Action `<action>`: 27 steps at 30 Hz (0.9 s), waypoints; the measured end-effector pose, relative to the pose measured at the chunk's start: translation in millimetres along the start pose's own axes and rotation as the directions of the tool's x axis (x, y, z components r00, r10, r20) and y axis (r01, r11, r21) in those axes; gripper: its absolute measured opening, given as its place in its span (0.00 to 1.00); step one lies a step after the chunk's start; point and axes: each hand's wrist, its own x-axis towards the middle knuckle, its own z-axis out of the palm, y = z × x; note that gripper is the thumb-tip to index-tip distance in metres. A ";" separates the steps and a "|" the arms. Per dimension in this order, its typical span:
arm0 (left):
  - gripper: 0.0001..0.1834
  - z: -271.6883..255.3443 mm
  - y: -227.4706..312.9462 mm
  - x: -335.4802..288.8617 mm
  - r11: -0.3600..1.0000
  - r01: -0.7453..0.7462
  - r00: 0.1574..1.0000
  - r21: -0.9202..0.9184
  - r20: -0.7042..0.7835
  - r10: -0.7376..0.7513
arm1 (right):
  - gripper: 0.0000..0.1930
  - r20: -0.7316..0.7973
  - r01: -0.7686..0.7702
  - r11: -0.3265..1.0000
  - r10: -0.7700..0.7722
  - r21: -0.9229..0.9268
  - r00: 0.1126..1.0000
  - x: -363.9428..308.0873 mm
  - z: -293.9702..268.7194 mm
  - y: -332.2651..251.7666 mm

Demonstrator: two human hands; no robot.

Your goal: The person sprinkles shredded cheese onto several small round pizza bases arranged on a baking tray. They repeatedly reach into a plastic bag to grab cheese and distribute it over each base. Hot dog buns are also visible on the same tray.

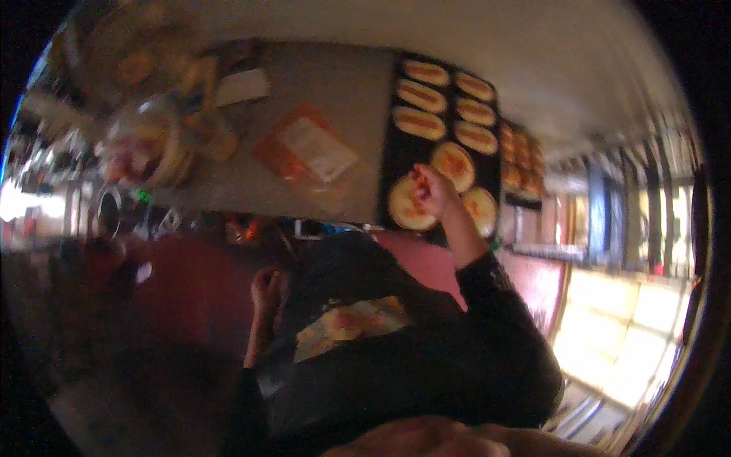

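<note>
L hand (266,288) by apron (354,327), loosely curled; can't tell if empty. R hand (432,192) nearer: grip bunched, apparently w/ reddish bits (416,177), right above round dough (405,212), tray's (407,158) near-L corner. Topped rounds (454,164) just R & beyond; long rolls (420,122) farther, axes crosswise.

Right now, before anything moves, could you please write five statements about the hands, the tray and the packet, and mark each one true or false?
1. The right hand is over a round dough on the dark tray. True.
2. Both hands are over the tray. False: the left hand is lower and to the left, away from it.
3. Three round doughs are on the tray. True.
4. The tray holds no ovals. False: six ovals lie there.
5. The orange packet lies on the table, left of the tray. True.
</note>
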 end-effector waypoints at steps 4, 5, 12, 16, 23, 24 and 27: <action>0.12 23.4 5.1 33.7 0.930 -0.248 0.969 0.273 0.070 0.237 | 0.09 -0.099 0.196 0.933 -0.235 -0.301 0.967 -13.0 -75.6 -60.3; 0.11 26.0 6.6 41.4 0.904 -0.270 0.962 0.331 0.116 0.245 | 0.09 -0.126 0.206 0.918 -0.261 -0.340 0.957 -12.3 -95.2 -67.4; 0.10 61.0 31.7 19.2 0.930 -0.317 0.942 0.187 0.179 0.285 | 0.10 -0.201 0.122 0.816 -0.279 -0.565 0.939 -39.3 -216.5 -85.2; 0.10 65.1 38.6 31.0 0.946 -0.248 0.955 0.210 0.218 0.202 | 0.18 -0.075 0.117 0.315 -0.537 -0.942 0.840 -23.7 -255.2 -76.2; 0.12 69.1 29.3 39.2 0.929 -0.329 0.923 0.166 0.263 0.280 | 0.15 -0.222 -0.038 0.270 -0.694 -0.962 0.685 -29.0 -261.7 -84.1; 0.12 70.4 30.2 37.8 0.933 -0.332 0.920 0.138 0.264 0.289 | 0.14 -0.292 -0.055 0.363 -0.640 -0.930 0.711 -32.9 -258.0 -87.0; 0.12 72.3 36.0 37.0 0.950 -0.249 0.943 0.190 0.270 0.193 | 0.12 -0.045 -0.130 -0.064 -0.718 -0.990 0.695 -39.4 -257.7 -94.5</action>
